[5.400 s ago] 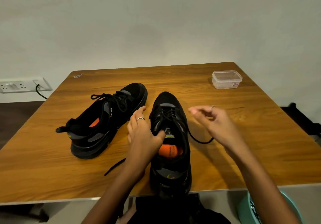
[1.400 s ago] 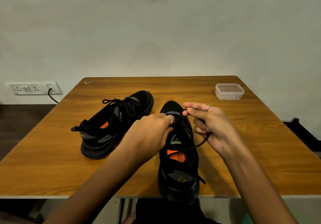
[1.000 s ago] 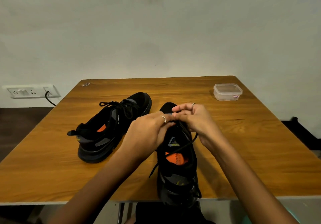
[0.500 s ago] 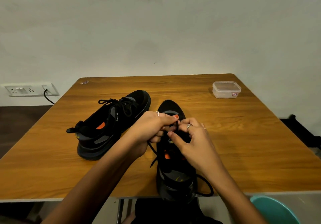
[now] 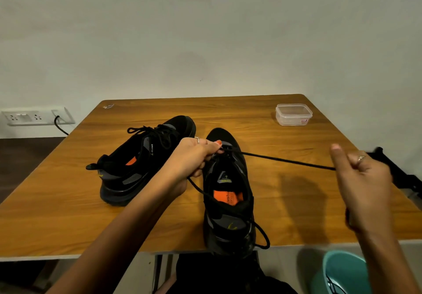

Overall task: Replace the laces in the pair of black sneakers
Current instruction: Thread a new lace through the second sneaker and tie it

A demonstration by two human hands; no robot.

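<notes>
Two black sneakers with orange insoles stand on the wooden table [image 5: 68, 225]. The left sneaker [image 5: 141, 159] is laced and lies angled away. The right sneaker [image 5: 228, 191] points away from me near the front edge. My left hand [image 5: 194, 156] grips the upper eyelet area of the right sneaker, and one lace end runs under its palm. My right hand [image 5: 363, 179] is out to the right and pinches the black lace [image 5: 285, 160], which is stretched taut from the eyelets. A loop of lace [image 5: 262, 236] lies beside the right sneaker's heel.
A lidded clear plastic box [image 5: 293, 113] sits at the table's far right corner. A teal bin [image 5: 342, 273] stands on the floor below my right arm. A wall socket strip with a plugged cable [image 5: 34, 118] is at the left.
My right hand has moved from the sneaker's tongue far out to the right, drawing the lace taut through the eyelets. My left hand stays on the right sneaker.
</notes>
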